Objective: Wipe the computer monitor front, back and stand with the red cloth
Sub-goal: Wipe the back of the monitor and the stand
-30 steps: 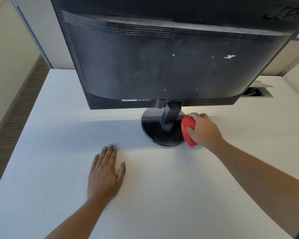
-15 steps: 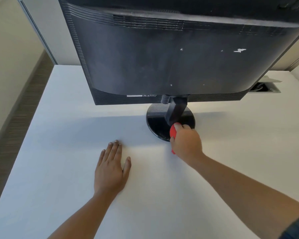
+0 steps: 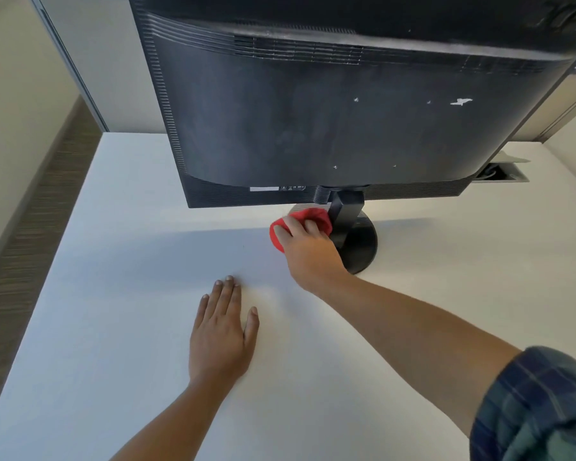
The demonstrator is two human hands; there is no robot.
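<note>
The left hand [image 3: 222,337] lay flat, fingers straight, on the white desk [image 3: 130,244]; the right hand [image 3: 308,251] was curled in a grip. The monitor [image 3: 313,128] showed its back, and against the left side of its stand [image 3: 363,241] the right hand pressed the red cloth [image 3: 313,216]

Bright, even light; the monitor [image 3: 330,121] shadows the desk [image 3: 113,294]; wide-angle edges bend, slightly soft.

Dusty matt plastic monitor [image 3: 313,128], glossy base [image 3: 363,241]
</note>
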